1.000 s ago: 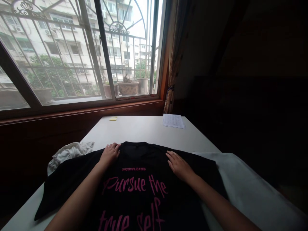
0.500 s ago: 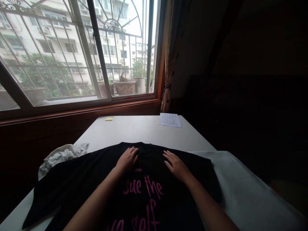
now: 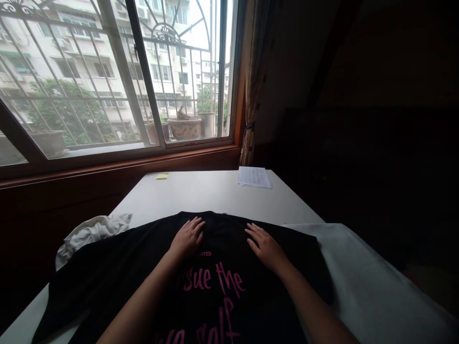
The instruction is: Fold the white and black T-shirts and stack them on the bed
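Observation:
A black shirt point(image 3: 222, 239) with pink lettering lies spread over the white table point(image 3: 211, 191), its collar edge toward the window. My left hand point(image 3: 187, 236) rests flat on the cloth left of the lettering, just below the collar, fingers extended. On the other side, my right hand point(image 3: 266, 246) lies flat on the shirt near its right shoulder, fingers spread. Neither hand holds anything. My forearms cover part of the shirt's print.
Crumpled white cloth point(image 3: 95, 231) lies at the table's left edge, and a pale sheet point(image 3: 366, 267) covers the right side. Papers point(image 3: 254, 177) and yellow notes point(image 3: 162, 176) lie at the far edge, below a barred window point(image 3: 154, 86) and a tied curtain point(image 3: 249, 124).
My left hand has shifted slightly left, and my right hand slightly right, both still on the shirt. The view has moved a little.

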### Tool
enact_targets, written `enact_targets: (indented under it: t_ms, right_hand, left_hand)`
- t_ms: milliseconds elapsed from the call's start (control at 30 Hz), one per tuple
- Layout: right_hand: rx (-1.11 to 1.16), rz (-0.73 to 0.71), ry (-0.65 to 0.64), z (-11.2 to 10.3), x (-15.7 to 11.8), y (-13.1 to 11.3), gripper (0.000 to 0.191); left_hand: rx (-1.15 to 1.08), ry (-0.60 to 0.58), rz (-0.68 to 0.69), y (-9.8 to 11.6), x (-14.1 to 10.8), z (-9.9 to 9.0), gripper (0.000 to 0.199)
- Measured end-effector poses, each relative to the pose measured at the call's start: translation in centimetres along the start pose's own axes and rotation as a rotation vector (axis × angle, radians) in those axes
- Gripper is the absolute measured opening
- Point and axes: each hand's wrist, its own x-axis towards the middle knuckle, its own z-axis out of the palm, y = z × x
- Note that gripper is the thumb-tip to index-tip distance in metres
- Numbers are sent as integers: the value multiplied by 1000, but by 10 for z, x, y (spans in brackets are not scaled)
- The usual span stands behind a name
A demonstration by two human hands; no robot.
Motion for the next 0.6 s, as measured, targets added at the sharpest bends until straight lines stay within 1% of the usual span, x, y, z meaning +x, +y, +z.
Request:
enact_targets:
  t_ms: [167,300,467,600]
  right_hand:
    - [-43,66,35,1,-1,2,48]
    - [-74,95,-3,0,-1,5,51]
    - [-99,93,-31,-1,0,4,51]
    - [-120,93,-52,-3,0,3,51]
  left_hand:
    - [31,-48,-70,0,-1,-1,51]
    - [41,-90,-121,-6,-4,-2,55]
    - [76,-120,-168,-26,-13,-6,59]
    - [71,-150,-147,-50,-26,-11,60]
